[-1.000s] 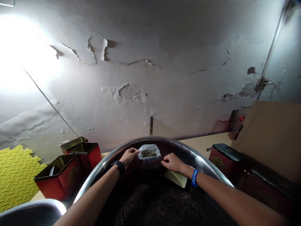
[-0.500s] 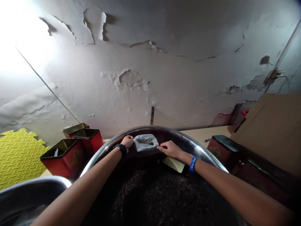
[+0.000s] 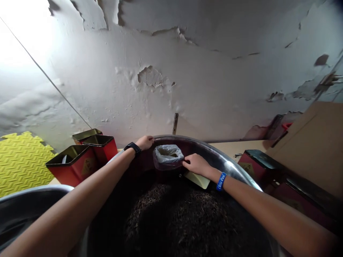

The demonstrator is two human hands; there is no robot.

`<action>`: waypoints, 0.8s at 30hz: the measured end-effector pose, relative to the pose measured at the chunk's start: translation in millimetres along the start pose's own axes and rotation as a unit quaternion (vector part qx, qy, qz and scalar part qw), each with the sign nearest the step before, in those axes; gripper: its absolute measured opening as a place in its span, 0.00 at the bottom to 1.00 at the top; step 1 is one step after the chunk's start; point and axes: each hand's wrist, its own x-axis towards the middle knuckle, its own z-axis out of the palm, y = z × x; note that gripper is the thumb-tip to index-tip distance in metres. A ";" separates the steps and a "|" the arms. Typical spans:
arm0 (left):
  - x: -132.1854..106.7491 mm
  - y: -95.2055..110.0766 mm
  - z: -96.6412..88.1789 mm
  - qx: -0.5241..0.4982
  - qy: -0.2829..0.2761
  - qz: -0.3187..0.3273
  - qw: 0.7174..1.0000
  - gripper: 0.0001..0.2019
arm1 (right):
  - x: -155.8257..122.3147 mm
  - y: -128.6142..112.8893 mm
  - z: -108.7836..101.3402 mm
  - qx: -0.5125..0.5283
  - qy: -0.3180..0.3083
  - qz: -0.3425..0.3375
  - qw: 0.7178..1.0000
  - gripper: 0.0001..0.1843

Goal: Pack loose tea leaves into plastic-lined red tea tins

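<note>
A clear plastic bag [image 3: 168, 156] with an open, folded-out mouth stands in the big metal basin [image 3: 227, 162], close to its far wall. My right hand [image 3: 197, 165], wearing a blue wristband, pinches the bag's right edge between thumb and fingers. At the basin's far rim, just above and left of the bag, is my left hand [image 3: 145, 142], with a black band on the wrist. Its fingers are curled; what they hold, if anything, is too small to make out. Dark, dry loose leaves [image 3: 198, 217] cover the basin's bottom. A pale yellow flat piece [image 3: 198, 180] lies below my right hand.
Open red tins [image 3: 80, 166] stand left of the basin, beside a yellow foam mat [image 3: 25, 160]. A second metal basin [image 3: 34, 191] is at lower left. Dark-lidded red tins [image 3: 258, 164] and a cardboard sheet [image 3: 313, 142] are on the right. Behind rises a peeling wall [image 3: 203, 92].
My left hand has left the bag's left edge and moved up to the basin rim. My right hand stays at the bag's right edge. The view has shifted slightly.
</note>
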 end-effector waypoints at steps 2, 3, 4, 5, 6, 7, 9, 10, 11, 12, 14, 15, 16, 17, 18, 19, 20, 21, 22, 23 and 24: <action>4.5 11.3 9.8 0.023 -0.022 0.033 0.999 0.13 | -1.9 -2.9 0.7 -0.009 -0.009 0.000 1.000 0.22; 5.5 17.0 16.9 0.038 -0.033 0.058 0.997 0.15 | -3.1 -5.2 0.9 -0.010 -0.027 -0.014 0.999 0.23; 6.1 22.5 24.4 0.056 -0.041 0.089 0.994 0.17 | -4.5 -8.0 1.1 -0.008 -0.052 -0.039 0.998 0.24; 6.5 27.4 31.6 0.077 -0.048 0.127 0.988 0.19 | -6.0 -11.0 1.3 -0.001 -0.084 -0.070 0.994 0.24; 7.1 31.4 37.8 0.098 -0.054 0.163 0.980 0.21 | -7.7 -14.0 1.8 0.011 -0.116 -0.102 0.988 0.23; 7.8 34.6 42.7 0.115 -0.065 0.190 0.973 0.22 | -9.6 -16.9 2.7 0.025 -0.145 -0.133 0.980 0.22; 9.8 37.4 48.8 0.125 -0.087 0.210 0.966 0.21 | -13.5 -22.0 5.8 0.056 -0.195 -0.182 0.962 0.23; 10.6 37.1 50.3 0.121 -0.090 0.207 0.967 0.20 | -15.4 -24.2 8.0 0.070 -0.223 -0.199 0.952 0.26; 11.0 35.9 51.1 0.116 -0.087 0.200 0.969 0.20 | -17.3 -26.4 10.4 0.081 -0.256 -0.212 0.940 0.29; 11.1 34.0 51.4 0.111 -0.079 0.190 0.972 0.19 | -19.0 -28.5 12.6 0.090 -0.289 -0.220 0.927 0.33; 9.7 29.8 51.8 0.113 -0.062 0.172 0.977 0.19 | -22.0 -33.1 15.9 0.097 -0.346 -0.227 0.905 0.42; 8.4 28.3 52.0 0.123 -0.059 0.166 0.977 0.19 | -23.3 -35.5 16.6 0.096 -0.365 -0.229 0.897 0.47; 6.8 27.6 52.3 0.136 -0.061 0.166 0.975 0.19 | -24.4 -38.0 16.6 0.094 -0.376 -0.229 0.893 0.51; 4.9 27.9 52.5 0.150 -0.064 0.172 0.972 0.19 | -25.4 -40.4 15.8 0.092 -0.380 -0.228 0.892 0.53; 2.7 29.2 52.6 0.162 -0.069 0.182 0.967 0.20 | -26.3 -42.8 14.6 0.089 -0.381 -0.227 0.892 0.54; 0.5 31.3 52.5 0.171 -0.078 0.193 0.963 0.20 | -27.2 -45.2 13.0 0.087 -0.379 -0.227 0.893 0.52; -1.8 33.9 52.1 0.177 -0.087 0.201 0.960 0.20 | -28.3 -47.6 11.3 0.083 -0.376 -0.232 0.893 0.49; -4.1 36.9 51.4 0.178 -0.095 0.205 0.958 0.21 | -29.5 -50.1 9.4 0.076 -0.370 -0.241 0.894 0.44; -6.4 39.8 50.3 0.174 -0.100 0.206 0.958 0.20 | -31.0 -52.8 7.3 0.062 -0.363 -0.253 0.895 0.38; -8.6 42.6 49.0 0.164 -0.105 0.204 0.959 0.19 | -32.8 -55.7 5.1 0.041 -0.355 -0.266 0.895 0.32; -10.9 45.0 47.5 0.144 -0.112 0.198 0.963 0.18 | -34.9 -59.0 2.4 0.013 -0.343 -0.279 0.897 0.26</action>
